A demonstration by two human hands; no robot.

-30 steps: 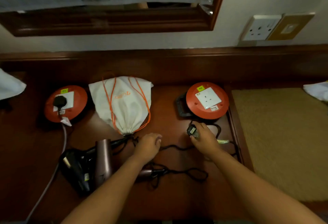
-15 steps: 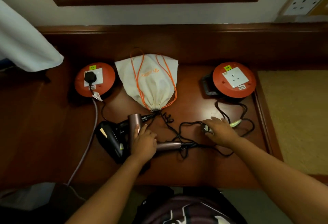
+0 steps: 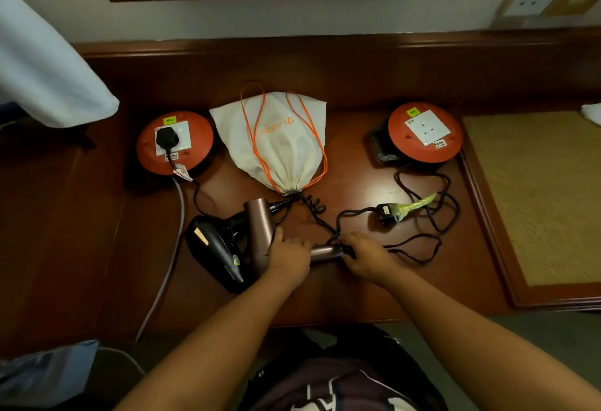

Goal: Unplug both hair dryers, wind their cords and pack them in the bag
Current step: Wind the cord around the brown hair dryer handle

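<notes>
— Where's the grip sitting right now?

— Two of them. Left hand [image 3: 287,256] is curled round the bronze dryer [image 3: 260,235] where the handle meets the barrel. Right hand [image 3: 366,256] is closed on the far end of that handle, at the point where the black cord [image 3: 419,253] leaves it. A short stretch of handle shows between the two hands.

— Which way does the dryer lie from there?

— Handle runs side to side, straight from one grip to the other. Barrel stands off the left grip, pointing away from the person toward the drawstring bag [image 3: 279,144].

— And the cord?

— That's what the winding turns on, I'd say. It all lies to the outside of the right grip and beyond it: loose loops on the tabletop [image 3: 341,296], ending in the free plug [image 3: 385,213], which lies up and to the right of that hand, near but apart. So the right hand is the nearer one to gather slack; the left looks placed to steady the body.

— The other dryer?

— Black dryer [image 3: 213,248] lies just outside the left grip, touching or nearly touching the bronze barrel; can't tell which. Its plug [image 3: 167,139] is in the left reel socket [image 3: 174,142]. The right reel [image 3: 424,132] has nothing plugged in.

— Bag?

— Beyond both grips, mouth cinched, nearest the left one. Nothing appears packed yet.
</notes>
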